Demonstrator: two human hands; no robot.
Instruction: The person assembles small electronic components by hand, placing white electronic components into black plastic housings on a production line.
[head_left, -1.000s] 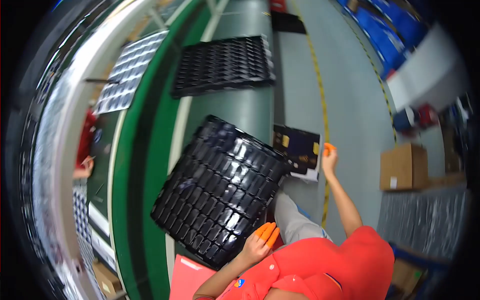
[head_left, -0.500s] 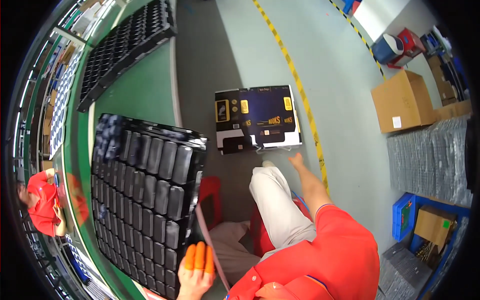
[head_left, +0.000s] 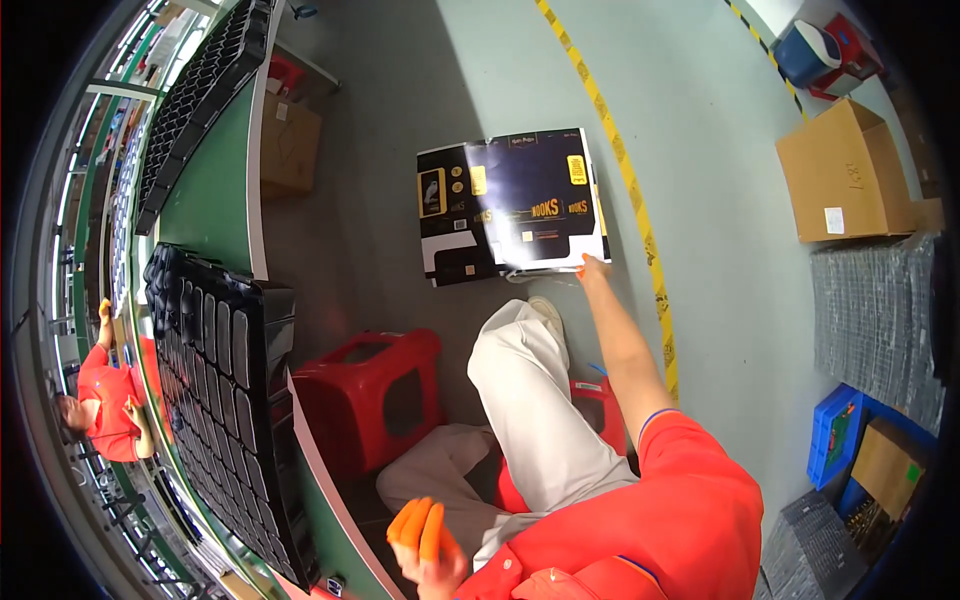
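On the floor ahead lies a stack of flat printed cardboard sheets (head_left: 530, 205), dark with yellow and white patches. My right hand (head_left: 592, 267) reaches down to its near right corner, with fingers closed at the edge; the fingertips are partly hidden. My left hand (head_left: 430, 548), with orange covers on several fingers, is raised by my lap beside the bench edge. Its fingers are loosely bent and nothing shows in them. To its left a black tray with rows of compartments (head_left: 225, 400) rests on the green bench (head_left: 215, 220).
Another black tray (head_left: 205, 105) lies farther along the bench. Red plastic stools (head_left: 405, 385) stand near my legs. Yellow-black tape (head_left: 625, 165) crosses the floor. A cardboard box (head_left: 845, 185) and stacked grey sheets (head_left: 875, 320) stand right. A co-worker in red (head_left: 110, 400) is at far left.
My right hand has come onto the sheets' near right corner. My left hand has moved off the black tray's edge toward my lap. The view has shifted, showing more of the red stool.
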